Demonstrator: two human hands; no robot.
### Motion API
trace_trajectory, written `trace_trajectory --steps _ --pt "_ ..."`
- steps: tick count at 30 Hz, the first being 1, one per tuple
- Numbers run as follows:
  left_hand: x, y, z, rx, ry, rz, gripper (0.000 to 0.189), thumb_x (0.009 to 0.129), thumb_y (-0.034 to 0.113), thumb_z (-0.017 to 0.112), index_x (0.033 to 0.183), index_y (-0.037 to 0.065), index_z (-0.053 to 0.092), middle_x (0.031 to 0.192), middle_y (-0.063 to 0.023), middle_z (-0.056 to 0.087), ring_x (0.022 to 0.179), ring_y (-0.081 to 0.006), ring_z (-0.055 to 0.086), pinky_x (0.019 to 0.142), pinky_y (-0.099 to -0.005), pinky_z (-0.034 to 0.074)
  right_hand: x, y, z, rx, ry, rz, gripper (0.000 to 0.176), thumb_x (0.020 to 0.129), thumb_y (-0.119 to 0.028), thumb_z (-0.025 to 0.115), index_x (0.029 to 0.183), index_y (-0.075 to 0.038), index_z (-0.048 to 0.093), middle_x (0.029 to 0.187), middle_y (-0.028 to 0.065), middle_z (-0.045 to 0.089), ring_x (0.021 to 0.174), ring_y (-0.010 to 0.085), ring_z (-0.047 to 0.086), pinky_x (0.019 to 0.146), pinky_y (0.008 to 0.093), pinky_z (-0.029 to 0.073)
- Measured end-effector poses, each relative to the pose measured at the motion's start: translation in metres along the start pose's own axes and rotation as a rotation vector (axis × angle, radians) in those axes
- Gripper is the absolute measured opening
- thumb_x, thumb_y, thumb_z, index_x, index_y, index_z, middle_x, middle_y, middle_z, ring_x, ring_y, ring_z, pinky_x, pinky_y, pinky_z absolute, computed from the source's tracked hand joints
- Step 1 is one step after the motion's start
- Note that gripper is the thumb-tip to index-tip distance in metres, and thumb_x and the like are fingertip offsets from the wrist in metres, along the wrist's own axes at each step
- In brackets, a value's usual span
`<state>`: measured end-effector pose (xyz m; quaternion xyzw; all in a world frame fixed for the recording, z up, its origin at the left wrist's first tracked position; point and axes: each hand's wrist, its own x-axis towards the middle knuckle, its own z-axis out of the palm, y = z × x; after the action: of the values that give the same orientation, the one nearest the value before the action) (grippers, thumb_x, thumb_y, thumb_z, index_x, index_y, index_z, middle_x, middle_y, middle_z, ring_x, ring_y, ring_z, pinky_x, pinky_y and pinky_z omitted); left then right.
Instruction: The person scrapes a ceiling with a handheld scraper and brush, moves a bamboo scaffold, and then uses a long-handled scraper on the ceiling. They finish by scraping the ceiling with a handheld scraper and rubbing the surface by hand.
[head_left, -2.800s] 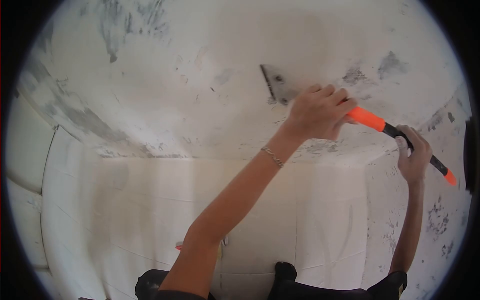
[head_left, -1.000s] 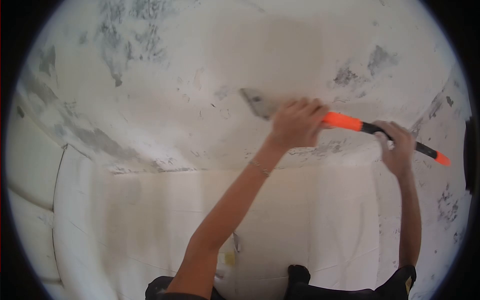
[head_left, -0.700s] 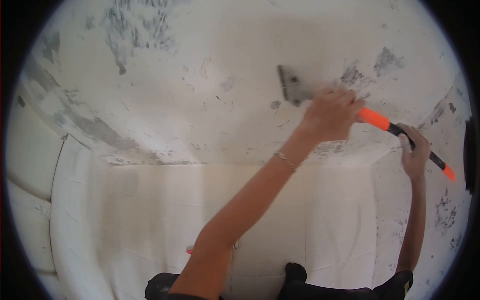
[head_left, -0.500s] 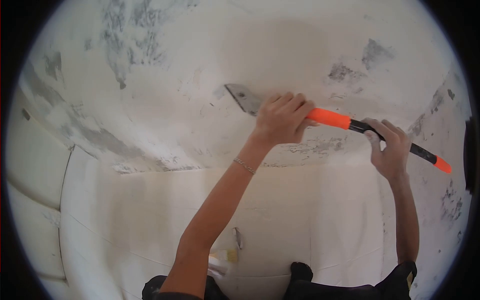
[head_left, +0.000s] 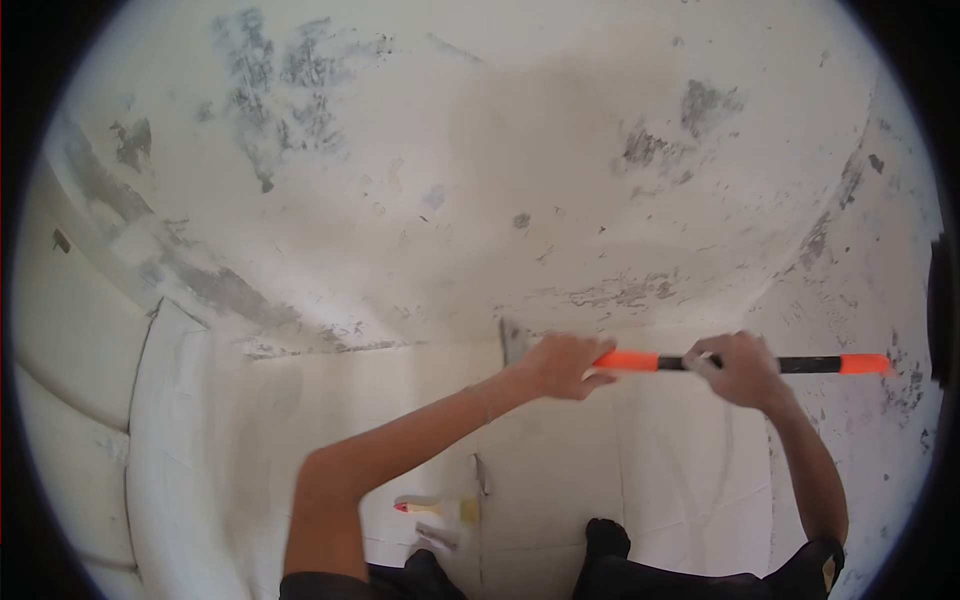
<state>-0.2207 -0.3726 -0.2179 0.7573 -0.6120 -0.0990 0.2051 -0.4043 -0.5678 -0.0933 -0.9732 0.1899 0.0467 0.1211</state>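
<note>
A long-handled scraper (head_left: pixel 640 361) with an orange and black handle lies almost level across the view. My left hand (head_left: pixel 563 366) is closed round the handle close behind the blade. The grey blade (head_left: pixel 513 341) points left, overlapping the bottom edge of the wall in this view. Further along, my right hand (head_left: pixel 735 367) grips the black middle part, slightly blurred. The handle's orange end sticks out to the right past it. Behind the tool rises a pale wall (head_left: pixel 560 110) with grey, scraped patches.
Pale sheets cover the floor (head_left: pixel 560 450). A paintbrush (head_left: pixel 430 508) lies there near my feet, with a small flat tool (head_left: pixel 436 537) beside it. Another small object (head_left: pixel 482 474) lies nearby. A pale panelled surface (head_left: pixel 75 390) stands at left, a scuffed wall (head_left: pixel 860 300) at right.
Both hands have brought the scraper down from the wall to its bottom edge. Its handle has turned from slanting to nearly level. The paintbrush handle now shows beside my left arm.
</note>
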Motion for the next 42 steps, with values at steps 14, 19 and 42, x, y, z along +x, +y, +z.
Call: trace_trajectory --steps 14,19,42 --pt "-0.448 -0.042 0.069 -0.020 -0.860 -0.810 0.039 0.087 0.039 0.069 0.119 0.018 0.063 0.110 -0.0110 0.064 0.113 -0.0309 0.061 0.092 -0.0470 0.050 -0.046 -0.072 0.241 0.197 -1.210 -0.580 0.049 0.093 -0.039 0.059 0.130 -0.008 0.056 0.111 0.0238 0.067 0.107 0.0400 0.062 0.094 0.0468 0.047" --pt "-0.531 -0.055 0.093 0.250 -0.957 -0.880 0.033 0.088 0.037 0.067 0.118 0.022 0.066 0.113 -0.0083 0.063 0.115 -0.0278 0.061 0.091 -0.0467 0.053 -0.054 -0.076 0.285 0.309 -1.121 -0.702 0.047 0.088 -0.024 0.058 0.131 -0.007 0.056 0.107 0.0205 0.069 0.106 0.0378 0.065 0.093 0.0463 0.049" --pt "-0.394 -0.026 0.142 0.052 -0.650 -0.127 0.029 0.091 0.032 0.064 0.112 0.012 0.062 0.120 -0.0063 0.056 0.113 -0.0222 0.058 0.087 -0.0396 0.050 0.019 -0.125 0.334 0.090 -0.475 -1.154 0.034 0.077 -0.002 0.059 0.109 -0.011 0.066 0.113 0.0084 0.061 0.116 0.0275 0.054 0.100 0.0414 0.044"
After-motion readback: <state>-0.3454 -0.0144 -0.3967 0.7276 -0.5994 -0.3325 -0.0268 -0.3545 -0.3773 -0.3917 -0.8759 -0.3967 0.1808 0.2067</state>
